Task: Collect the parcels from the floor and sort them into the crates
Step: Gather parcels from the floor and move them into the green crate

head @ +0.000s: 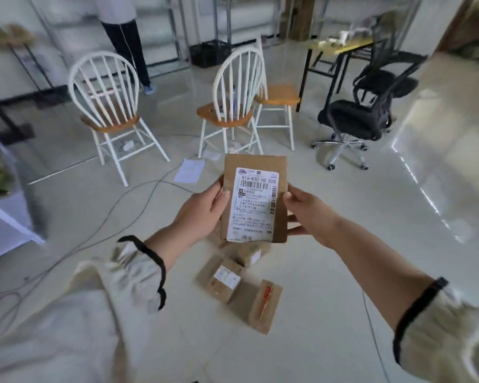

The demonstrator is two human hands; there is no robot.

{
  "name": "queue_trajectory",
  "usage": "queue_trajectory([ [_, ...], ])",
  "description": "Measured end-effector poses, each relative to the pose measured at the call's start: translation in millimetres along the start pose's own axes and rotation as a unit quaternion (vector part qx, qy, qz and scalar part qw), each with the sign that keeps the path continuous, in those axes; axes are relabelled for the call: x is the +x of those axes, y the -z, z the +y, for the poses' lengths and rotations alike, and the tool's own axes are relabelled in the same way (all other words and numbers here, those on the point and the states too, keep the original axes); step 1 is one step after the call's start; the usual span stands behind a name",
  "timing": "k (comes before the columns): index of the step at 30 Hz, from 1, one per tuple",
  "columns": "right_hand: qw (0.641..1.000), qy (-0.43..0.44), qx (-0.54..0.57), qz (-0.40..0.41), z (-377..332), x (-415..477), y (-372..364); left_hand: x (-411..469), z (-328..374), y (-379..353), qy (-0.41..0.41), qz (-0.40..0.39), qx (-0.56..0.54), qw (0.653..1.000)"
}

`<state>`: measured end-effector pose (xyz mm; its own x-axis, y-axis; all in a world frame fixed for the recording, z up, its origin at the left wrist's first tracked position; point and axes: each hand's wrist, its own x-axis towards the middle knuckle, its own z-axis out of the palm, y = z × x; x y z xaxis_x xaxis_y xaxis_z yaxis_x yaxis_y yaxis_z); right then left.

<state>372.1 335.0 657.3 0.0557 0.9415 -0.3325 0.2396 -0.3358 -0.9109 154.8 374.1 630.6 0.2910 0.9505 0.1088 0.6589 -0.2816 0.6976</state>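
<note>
I hold a flat brown parcel [256, 199] upright in front of me, its white shipping label facing the camera. My left hand [202, 211] grips its left edge, thumb on the front. My right hand [306, 212] grips its right edge, thumb on the front and fingers behind. Below the held parcel, several brown cardboard parcels lie on the floor: a labelled box [221, 280], a box with red tape [264, 306] and a smaller one [250, 254] partly hidden by the held parcel. A black crate [209, 53] stands far back by the shelving.
Two white spindle-back chairs [105, 106] [233, 100] and a stool [278, 100] stand ahead, black office chairs [362, 117] and a table [335, 48] at the right. Cables [116, 205] run across the tiled floor, a paper sheet [189, 170] lies there. A person [127, 42] stands far left.
</note>
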Motion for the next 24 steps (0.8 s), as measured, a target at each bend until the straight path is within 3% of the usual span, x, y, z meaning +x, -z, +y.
queue_trajectory([
  [5, 0.993, 0.091, 0.040, 0.061, -93, -99, 56, -13, 131, 72, -0.055, 0.028, -0.064, 0.996],
  [8, 0.984, 0.145, 0.048, 0.089, -98, -145, 75, -35, 181, 82, -0.109, 0.071, 0.019, 0.991],
  [12, 0.974, 0.186, 0.056, 0.118, -87, -184, 97, -64, 222, 79, -0.168, 0.099, 0.074, 0.978],
  [24, 0.950, 0.229, 0.011, 0.210, -91, -244, 155, -71, 298, 57, -0.264, 0.101, 0.062, 0.957],
])
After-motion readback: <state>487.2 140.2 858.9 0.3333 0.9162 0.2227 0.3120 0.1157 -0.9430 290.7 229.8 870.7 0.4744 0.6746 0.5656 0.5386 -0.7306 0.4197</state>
